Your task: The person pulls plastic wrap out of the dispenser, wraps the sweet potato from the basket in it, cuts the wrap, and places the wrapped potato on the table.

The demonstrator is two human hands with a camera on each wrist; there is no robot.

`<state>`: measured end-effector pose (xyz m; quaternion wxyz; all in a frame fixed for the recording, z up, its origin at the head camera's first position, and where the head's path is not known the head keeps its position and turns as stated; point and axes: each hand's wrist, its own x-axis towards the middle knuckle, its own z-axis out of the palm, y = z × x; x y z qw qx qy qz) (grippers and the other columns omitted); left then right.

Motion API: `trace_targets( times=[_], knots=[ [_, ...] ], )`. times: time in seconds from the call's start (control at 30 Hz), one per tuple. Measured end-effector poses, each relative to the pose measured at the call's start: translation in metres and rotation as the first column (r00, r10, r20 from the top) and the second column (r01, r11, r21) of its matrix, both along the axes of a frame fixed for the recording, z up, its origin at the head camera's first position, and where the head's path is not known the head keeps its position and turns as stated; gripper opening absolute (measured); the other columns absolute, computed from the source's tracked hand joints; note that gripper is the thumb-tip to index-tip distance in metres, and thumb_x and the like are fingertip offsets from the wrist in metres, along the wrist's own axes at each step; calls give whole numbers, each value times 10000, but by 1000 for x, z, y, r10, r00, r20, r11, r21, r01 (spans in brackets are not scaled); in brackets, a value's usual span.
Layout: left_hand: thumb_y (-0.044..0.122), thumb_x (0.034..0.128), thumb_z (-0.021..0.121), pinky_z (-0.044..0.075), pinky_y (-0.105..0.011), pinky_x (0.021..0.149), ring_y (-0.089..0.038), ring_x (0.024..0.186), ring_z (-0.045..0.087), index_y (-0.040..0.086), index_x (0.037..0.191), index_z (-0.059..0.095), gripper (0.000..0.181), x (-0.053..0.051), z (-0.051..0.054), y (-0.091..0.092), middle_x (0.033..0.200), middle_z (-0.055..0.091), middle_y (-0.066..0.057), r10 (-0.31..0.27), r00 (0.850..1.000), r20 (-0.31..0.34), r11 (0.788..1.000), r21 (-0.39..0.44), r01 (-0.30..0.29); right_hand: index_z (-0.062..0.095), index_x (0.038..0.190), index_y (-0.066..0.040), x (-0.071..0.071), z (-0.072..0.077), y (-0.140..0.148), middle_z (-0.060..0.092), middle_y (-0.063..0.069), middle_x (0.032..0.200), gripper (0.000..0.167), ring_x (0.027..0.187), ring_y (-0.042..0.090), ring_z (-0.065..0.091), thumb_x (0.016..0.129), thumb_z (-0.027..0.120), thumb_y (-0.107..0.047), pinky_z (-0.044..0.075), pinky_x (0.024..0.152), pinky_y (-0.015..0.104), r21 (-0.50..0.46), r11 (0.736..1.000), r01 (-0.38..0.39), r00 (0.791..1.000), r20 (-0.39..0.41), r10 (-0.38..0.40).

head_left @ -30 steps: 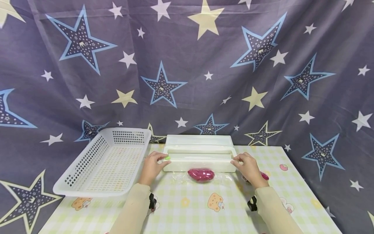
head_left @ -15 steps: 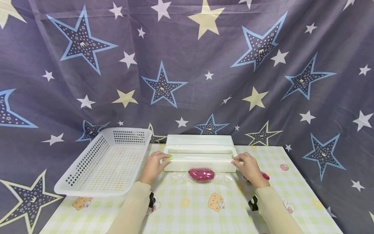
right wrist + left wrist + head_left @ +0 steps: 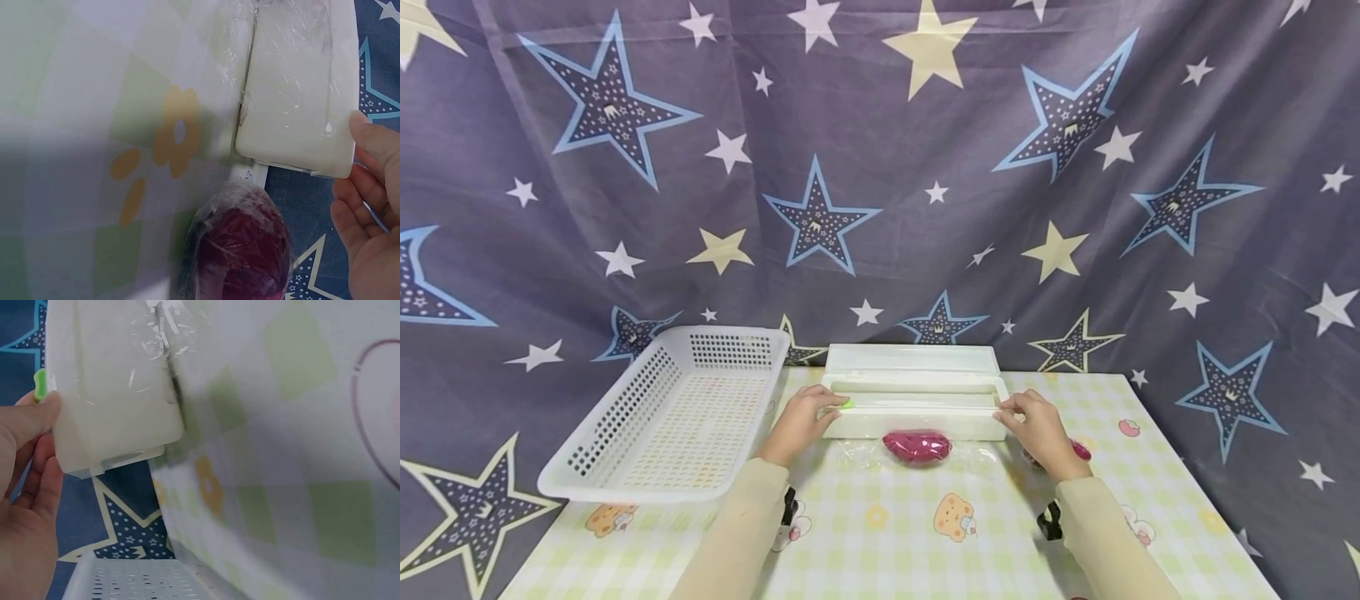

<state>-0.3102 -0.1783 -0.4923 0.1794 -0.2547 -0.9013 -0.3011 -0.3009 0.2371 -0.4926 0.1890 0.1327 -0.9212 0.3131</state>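
Note:
A long white cling film dispenser [image 3: 917, 427] lies across the table with its lid [image 3: 913, 360] raised at the back. My left hand [image 3: 797, 423] is at its left end, thumb and fingers pinching the small green slide cutter [image 3: 40, 385] on the front top edge. At the other end, my right hand [image 3: 1036, 429] grips the corner between thumb and fingers. Clear cling film [image 3: 861, 452] hangs over the front onto the table. On that film rests a glossy purple-red, sweet-potato-shaped item [image 3: 916, 447].
A white perforated plastic basket [image 3: 752, 408] stands at the left. A second purple-red item wrapped in film [image 3: 240, 250] lies by the right hand, mostly behind it in the head view. A checked cloth [image 3: 880, 550] covers the table, and a starry curtain [image 3: 880, 233] hangs behind.
My left hand and the green slide cutter have shifted a little to the right along the dispenser's edge. The right hand keeps its place on the corner.

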Motion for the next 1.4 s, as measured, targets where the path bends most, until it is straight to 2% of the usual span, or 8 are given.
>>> trace_targets(
  times=[0.1, 0.23, 0.47, 0.6, 0.77, 1.0, 1.13, 1.4],
  knots=[
    [-19, 858, 767, 520, -415, 859, -247, 940, 608, 67, 1146, 754, 301, -4, 2, 2, 1005, 689, -48, -45, 998, -42, 997, -64, 43, 722, 935, -45, 0, 0, 0, 622, 59, 925, 125, 901, 311, 657, 893, 776, -150, 565, 793, 465, 0, 1000, 1, 1000, -5, -1],
    [-89, 851, 739, 525, -417, 887, -271, 963, 613, 51, 1171, 740, 349, -4, 5, 7, 1031, 685, -67, -88, 995, -48, 988, -132, 81, 723, 941, -53, 0, -1, 0, 623, 52, 932, 124, 907, 298, 655, 897, 774, -157, 566, 796, 455, -5, 1000, 4, 1000, 5, -4],
    [7, 903, 672, 492, -456, 951, -306, 1048, 593, 35, 1217, 708, 316, 0, 10, 13, 1101, 673, -93, -41, 993, 109, 995, -91, 51, 723, 933, -57, 2, -1, 0, 623, 50, 928, 117, 897, 290, 653, 894, 777, -153, 567, 786, 445, -5, 1000, 3, 1000, 4, -3],
    [101, 921, 693, 508, -448, 923, -283, 1028, 625, 18, 1242, 689, 332, -1, 14, 16, 1144, 684, -106, -16, 989, 145, 998, -59, 25, 719, 931, -55, 2, -1, 0, 624, 56, 932, 116, 899, 292, 654, 896, 775, -151, 565, 794, 448, -4, 1000, 1, 1000, 1, -1],
    [110, 933, 721, 532, -410, 906, -246, 1003, 663, 57, 1154, 741, 229, -7, 16, 20, 1150, 708, -83, 20, 990, 143, 999, -45, -14, 719, 932, -58, 1, 0, -1, 624, 56, 940, 112, 905, 294, 654, 901, 770, -152, 566, 801, 446, -11, 1000, -2, 1000, 10, 2],
    [79, 888, 764, 540, -378, 856, -217, 921, 667, 114, 995, 789, 116, -10, 11, 23, 1010, 738, -37, 54, 994, 98, 997, -54, -48, 724, 933, -55, 2, -1, -1, 624, 53, 935, 113, 891, 287, 649, 893, 777, -146, 571, 782, 432, -11, 1000, -5, 1000, 7, 5],
    [64, 873, 775, 549, -362, 816, -197, 878, 665, 122, 966, 792, 111, -12, 11, 27, 970, 737, -25, 47, 996, 69, 998, -53, -43, 724, 929, -56, 2, -2, -1, 621, 50, 930, 108, 890, 289, 649, 893, 777, -143, 572, 782, 436, -11, 1000, -3, 1000, 6, 3],
    [52, 866, 778, 537, -395, 866, -242, 924, 673, 106, 951, 791, 101, -12, 14, 36, 965, 741, -50, 23, 999, 41, 997, -69, -20, 723, 927, -60, 0, -3, 0, 624, 54, 930, 109, 883, 288, 648, 889, 781, -145, 572, 785, 436, -8, 1000, -4, 1000, -1, 4]
  ],
)
